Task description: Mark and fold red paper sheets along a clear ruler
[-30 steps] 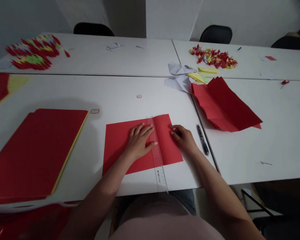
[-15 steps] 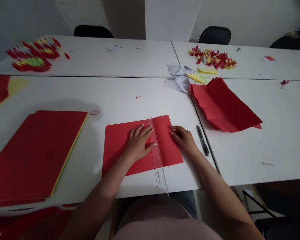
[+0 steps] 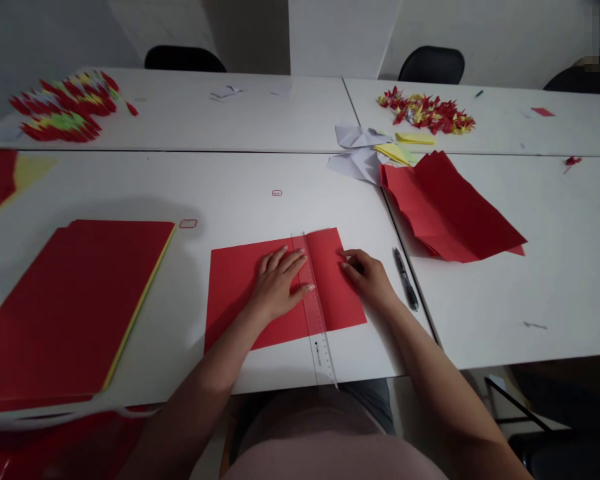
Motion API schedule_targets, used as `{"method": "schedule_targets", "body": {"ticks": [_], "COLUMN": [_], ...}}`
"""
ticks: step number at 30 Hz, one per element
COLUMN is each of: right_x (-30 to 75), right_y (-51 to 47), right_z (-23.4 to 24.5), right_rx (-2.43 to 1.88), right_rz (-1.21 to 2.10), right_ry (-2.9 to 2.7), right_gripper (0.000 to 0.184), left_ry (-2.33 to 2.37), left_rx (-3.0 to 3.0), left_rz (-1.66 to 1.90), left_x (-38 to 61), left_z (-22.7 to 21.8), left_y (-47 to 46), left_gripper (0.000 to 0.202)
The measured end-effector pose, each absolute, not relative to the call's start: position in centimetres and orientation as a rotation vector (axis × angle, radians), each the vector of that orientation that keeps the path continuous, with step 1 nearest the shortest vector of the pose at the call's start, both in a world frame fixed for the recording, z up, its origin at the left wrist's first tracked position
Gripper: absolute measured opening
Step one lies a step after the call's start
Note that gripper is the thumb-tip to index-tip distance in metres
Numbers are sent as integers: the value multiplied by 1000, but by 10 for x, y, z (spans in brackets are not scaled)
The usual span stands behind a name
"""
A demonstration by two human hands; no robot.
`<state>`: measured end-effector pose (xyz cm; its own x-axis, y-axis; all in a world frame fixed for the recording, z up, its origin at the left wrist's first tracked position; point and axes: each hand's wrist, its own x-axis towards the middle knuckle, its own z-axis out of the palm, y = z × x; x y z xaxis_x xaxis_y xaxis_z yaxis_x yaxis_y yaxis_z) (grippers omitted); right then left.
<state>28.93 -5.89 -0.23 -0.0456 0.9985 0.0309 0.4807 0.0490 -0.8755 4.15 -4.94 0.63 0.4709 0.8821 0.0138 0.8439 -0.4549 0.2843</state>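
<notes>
A sheet of red paper [image 3: 340,293] lies on the white table before me, with a fold line running down it near the right. Across it, roughly along that line, lies a clear plastic ruler [image 3: 321,350], its lower end reaching the table's front edge. My left hand [image 3: 279,283] rests flat with fingers spread, pressing on the ruler and the paper left of it. At the sheet's right edge, my right hand [image 3: 365,273] pinches the paper between thumb and fingers. A black pen [image 3: 405,280] lies just right of that hand.
Left stands a stack of red paper [image 3: 85,300] with a yellow edge. Right are creased red sheets [image 3: 455,207], with white folded papers [image 3: 357,163] behind them. Folded red and yellow pieces lie in piles at far left [image 3: 63,123] and far right [image 3: 425,115]. Black chairs [image 3: 431,65] stand behind.
Both hands, the ruler and the paper keep the same positions. Only the camera view has shifted very slightly.
</notes>
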Motion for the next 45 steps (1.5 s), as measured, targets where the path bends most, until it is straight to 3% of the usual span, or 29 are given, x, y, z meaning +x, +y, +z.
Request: {"method": "schedule_targets", "body": {"ticks": [45], "right_x": [292], "right_y": [-57], "right_z": [-6], "right_rx": [-1499], "right_rz": [879], "right_ry": [-1641], "right_gripper": [38], "left_ry": [1483], "left_rx": [2444], "left_rz": [215], "left_x": [45], "left_z": [11], "left_y": [-49], "left_gripper": [62]}}
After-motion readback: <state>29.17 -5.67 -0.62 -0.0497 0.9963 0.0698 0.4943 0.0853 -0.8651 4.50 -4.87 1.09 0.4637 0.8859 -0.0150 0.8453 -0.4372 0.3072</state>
